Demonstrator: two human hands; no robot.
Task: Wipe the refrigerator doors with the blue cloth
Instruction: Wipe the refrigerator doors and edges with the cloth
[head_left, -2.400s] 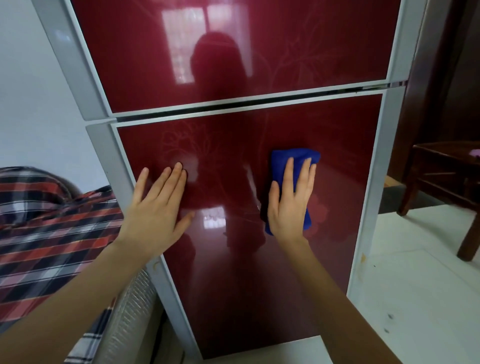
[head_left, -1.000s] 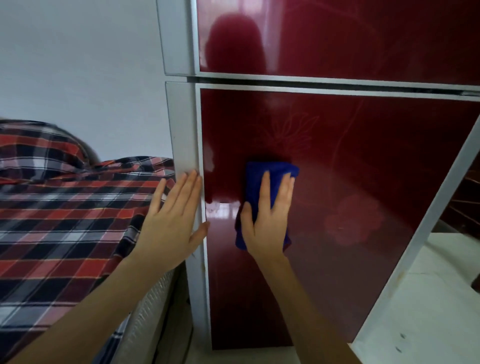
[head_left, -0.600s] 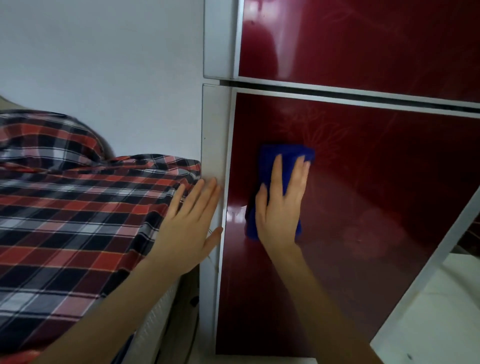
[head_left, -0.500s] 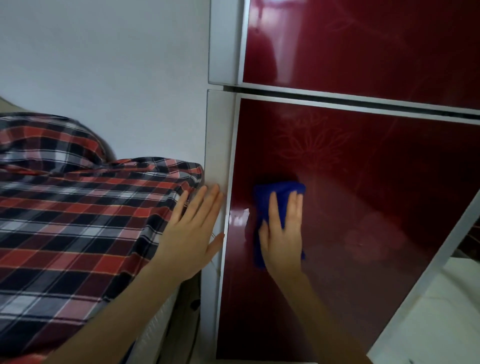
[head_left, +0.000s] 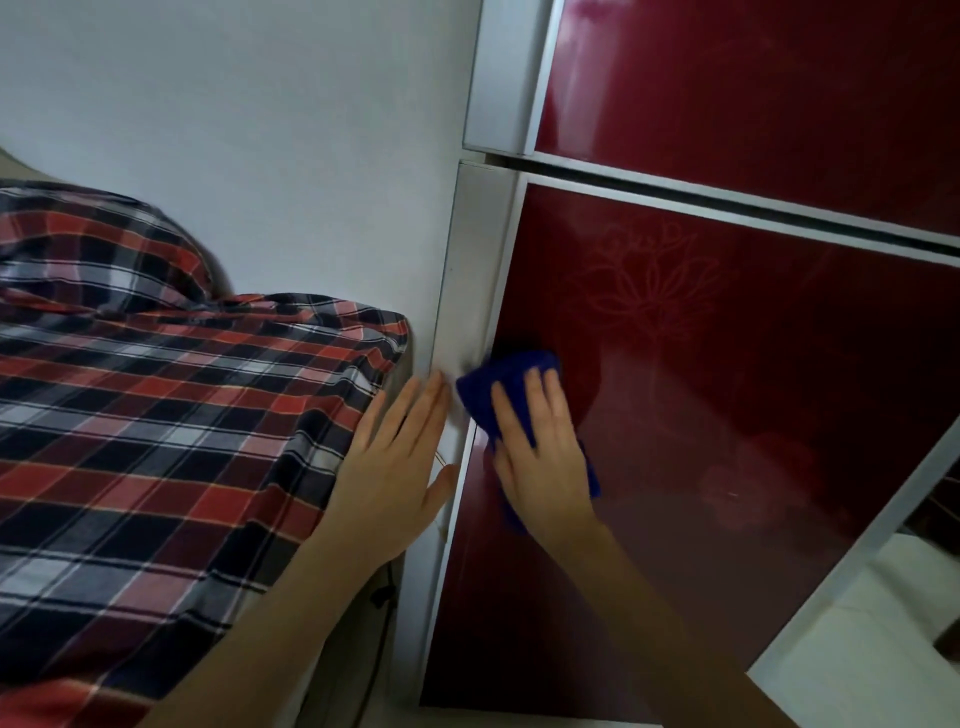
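Finding no readable text, label, brand, number or sign anywhere in view; seeing only faint flower outline (head_left: 647, 283) on lower refrigerator door (head_left: 737, 431), carrying no lettering

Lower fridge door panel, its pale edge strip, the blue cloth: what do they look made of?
Lower door panel: glossy dark red, probably glass or lacquer; it mirrors light. Edge strip: matte silver-grey, metal or plastic, unclear. Blue cloth: soft napped fabric, perhaps microfibre; it bunches under the right hand.
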